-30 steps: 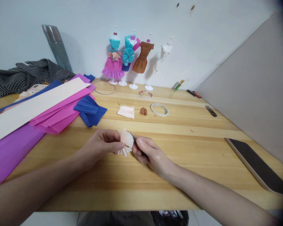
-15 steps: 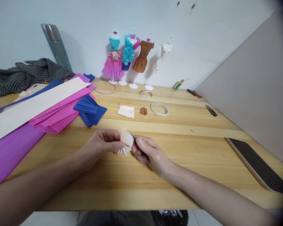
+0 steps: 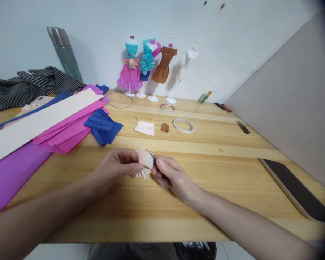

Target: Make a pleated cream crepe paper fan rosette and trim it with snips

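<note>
Pinched between the thumb and fingers of my left hand point(image 3: 124, 164) is a pale pink pleated paper rosette point(image 3: 145, 159), its folds fanned out above and below the grip. My right hand point(image 3: 169, 173) is closed around dark scissors point(image 3: 154, 159), which the fingers mostly hide; their tip meets the rosette's right edge. Both hands are held over the front middle of the wooden table point(image 3: 119, 220). Beyond them lie a pale pink crepe paper piece point(image 3: 144, 128), a small brown paper scrap point(image 3: 165, 127) and a roll of white tape point(image 3: 183, 125).
Crepe paper sheets point(image 3: 18, 180) and folded blue paper point(image 3: 104, 128) cover the left side. Small dress forms in paper outfits point(image 3: 164, 66) stand along the wall, beside a bare one point(image 3: 191, 56). A cutter knife point(image 3: 243, 127) and a dark tablet-like slab point(image 3: 295, 189) lie right.
</note>
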Demonstrator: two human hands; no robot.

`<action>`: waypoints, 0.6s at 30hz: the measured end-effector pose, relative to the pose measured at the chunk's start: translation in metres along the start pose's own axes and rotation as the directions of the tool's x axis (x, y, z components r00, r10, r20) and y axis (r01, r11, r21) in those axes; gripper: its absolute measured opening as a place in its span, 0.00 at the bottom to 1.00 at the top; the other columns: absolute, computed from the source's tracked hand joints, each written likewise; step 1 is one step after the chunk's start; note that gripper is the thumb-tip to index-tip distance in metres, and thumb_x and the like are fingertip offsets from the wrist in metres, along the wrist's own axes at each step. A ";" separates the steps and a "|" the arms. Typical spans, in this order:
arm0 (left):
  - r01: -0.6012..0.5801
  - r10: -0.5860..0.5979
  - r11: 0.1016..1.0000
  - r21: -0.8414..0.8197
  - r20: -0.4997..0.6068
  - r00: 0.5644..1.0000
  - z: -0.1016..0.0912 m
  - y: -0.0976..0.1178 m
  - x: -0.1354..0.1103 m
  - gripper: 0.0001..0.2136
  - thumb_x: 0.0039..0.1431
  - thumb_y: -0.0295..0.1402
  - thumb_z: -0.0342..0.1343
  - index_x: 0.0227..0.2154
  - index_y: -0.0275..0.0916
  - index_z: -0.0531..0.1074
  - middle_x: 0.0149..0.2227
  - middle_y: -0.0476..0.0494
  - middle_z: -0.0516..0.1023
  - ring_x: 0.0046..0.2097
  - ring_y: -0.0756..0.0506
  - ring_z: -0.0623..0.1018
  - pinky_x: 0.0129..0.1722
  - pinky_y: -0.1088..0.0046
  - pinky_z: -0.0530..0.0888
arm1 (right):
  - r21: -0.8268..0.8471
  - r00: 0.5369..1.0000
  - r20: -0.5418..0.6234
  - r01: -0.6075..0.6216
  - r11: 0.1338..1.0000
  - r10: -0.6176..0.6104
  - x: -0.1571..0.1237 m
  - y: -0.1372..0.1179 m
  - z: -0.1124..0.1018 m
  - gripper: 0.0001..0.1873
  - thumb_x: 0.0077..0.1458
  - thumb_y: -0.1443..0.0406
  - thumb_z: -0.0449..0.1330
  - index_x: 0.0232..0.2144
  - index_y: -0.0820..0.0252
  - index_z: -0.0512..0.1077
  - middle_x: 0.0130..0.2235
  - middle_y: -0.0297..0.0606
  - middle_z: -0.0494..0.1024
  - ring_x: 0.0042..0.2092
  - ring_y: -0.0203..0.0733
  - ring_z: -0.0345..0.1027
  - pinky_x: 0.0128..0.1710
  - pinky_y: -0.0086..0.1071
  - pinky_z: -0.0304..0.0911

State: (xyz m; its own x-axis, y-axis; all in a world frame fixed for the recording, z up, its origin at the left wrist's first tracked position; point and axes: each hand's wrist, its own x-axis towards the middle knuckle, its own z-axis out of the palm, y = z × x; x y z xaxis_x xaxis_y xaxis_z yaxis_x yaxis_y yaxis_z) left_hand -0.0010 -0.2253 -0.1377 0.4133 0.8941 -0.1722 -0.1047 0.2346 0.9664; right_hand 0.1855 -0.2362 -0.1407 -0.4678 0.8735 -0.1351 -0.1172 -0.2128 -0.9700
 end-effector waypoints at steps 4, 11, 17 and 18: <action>0.002 -0.002 1.000 0.010 0.009 1.000 -0.001 -0.002 0.001 0.09 0.44 0.36 0.66 0.26 0.34 0.77 0.24 0.48 0.76 0.26 0.52 0.71 0.29 0.77 0.66 | 0.005 1.000 0.004 0.004 1.000 -0.004 0.001 0.000 0.000 0.25 0.52 0.45 0.56 0.21 0.60 0.61 0.18 0.24 0.52 0.18 0.27 0.40 0.18 0.27 0.34; 0.002 -0.002 1.000 0.020 0.006 1.000 -0.002 -0.003 0.002 0.11 0.43 0.37 0.66 0.26 0.34 0.78 0.23 0.47 0.76 0.26 0.52 0.71 0.28 0.76 0.66 | -0.007 1.000 0.020 0.012 1.000 -0.012 0.001 -0.001 0.001 0.26 0.52 0.45 0.56 0.20 0.59 0.58 0.18 0.24 0.51 0.19 0.27 0.39 0.17 0.27 0.33; 0.008 -0.008 1.000 0.029 0.005 1.000 -0.003 -0.001 0.001 0.11 0.43 0.37 0.66 0.26 0.34 0.78 0.23 0.47 0.77 0.26 0.51 0.71 0.28 0.76 0.66 | -0.010 0.999 0.031 0.016 1.000 -0.015 0.001 -0.002 0.000 0.25 0.53 0.47 0.56 0.19 0.60 0.58 0.17 0.24 0.51 0.19 0.27 0.39 0.17 0.27 0.33; 0.012 -0.012 0.999 0.032 0.011 1.000 -0.003 0.000 0.001 0.11 0.43 0.37 0.66 0.26 0.34 0.77 0.24 0.47 0.77 0.26 0.51 0.71 0.28 0.76 0.66 | -0.006 0.999 0.036 0.012 1.000 -0.012 0.001 -0.002 0.000 0.25 0.52 0.47 0.56 0.19 0.60 0.59 0.17 0.24 0.51 0.18 0.27 0.39 0.17 0.27 0.33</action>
State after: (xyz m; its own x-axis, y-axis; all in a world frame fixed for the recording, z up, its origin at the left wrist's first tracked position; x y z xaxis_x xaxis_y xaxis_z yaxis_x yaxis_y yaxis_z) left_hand -0.0032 -0.2233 -0.1382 0.4247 0.8869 -0.1819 -0.0710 0.2330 0.9699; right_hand 0.1857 -0.2350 -0.1384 -0.4976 0.8596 -0.1163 -0.1174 -0.1996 -0.9728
